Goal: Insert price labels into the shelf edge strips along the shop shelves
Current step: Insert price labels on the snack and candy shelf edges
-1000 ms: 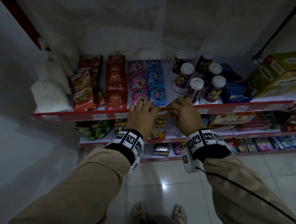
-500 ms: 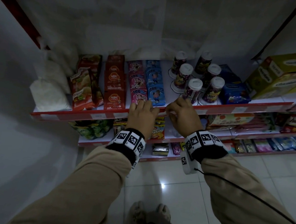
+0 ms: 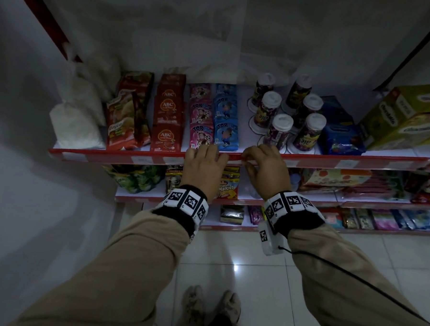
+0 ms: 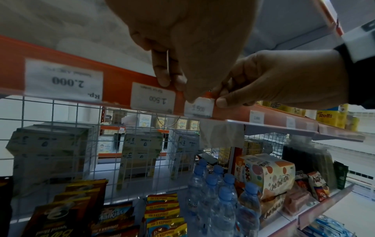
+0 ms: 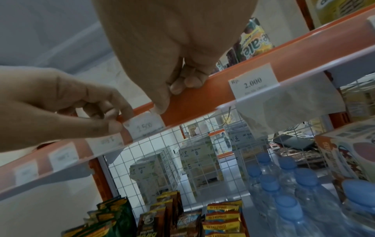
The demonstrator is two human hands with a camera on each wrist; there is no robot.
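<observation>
Head view shows both hands at the red edge strip (image 3: 333, 162) of the top shelf. The left hand (image 4: 182, 52) and right hand (image 4: 280, 80) each pinch one end of a price label (image 4: 199, 108) marked 1.500, partly seated in the strip. Several labels already sit to its left and right; I judge this one nearly in, with lower shelves possibly left.
</observation>
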